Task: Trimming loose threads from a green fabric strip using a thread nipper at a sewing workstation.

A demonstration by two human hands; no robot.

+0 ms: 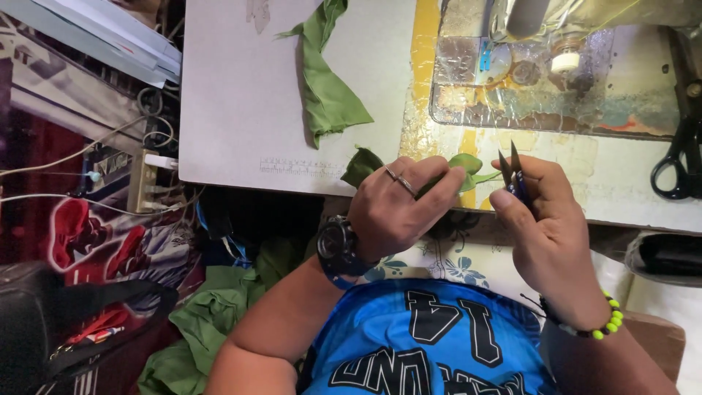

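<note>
Pale grey laminate covers the big desk (234, 110), and its near edge runs just under my knuckles, so both my hands work right at the lip with little board beneath them. The left half of the desk is open room, broken only by a long strip of green cloth (329, 88) that trails off the top of the view. To the right a clear plastic sheet (556, 102) lies over the sewing machine bed; the machine itself is cut off at the top edge, and glare on the plastic makes the parts below hard to read. Down on the floor at my left a heap of green fabric (212, 314) is partly hidden by my forearm. Black scissors (680, 161) lie at the far right of the desk, half out of frame.

My left hand (398, 208) is curled closed, pinching a small green fabric piece (464, 164) between fingertips and thumb at the desk edge; most of that piece is hidden under my fingers. My right hand (545, 219) is closed around small thread snips (515, 175), whose blades stand parted just beside the green piece. I cannot tell whether the tips touch it.
</note>
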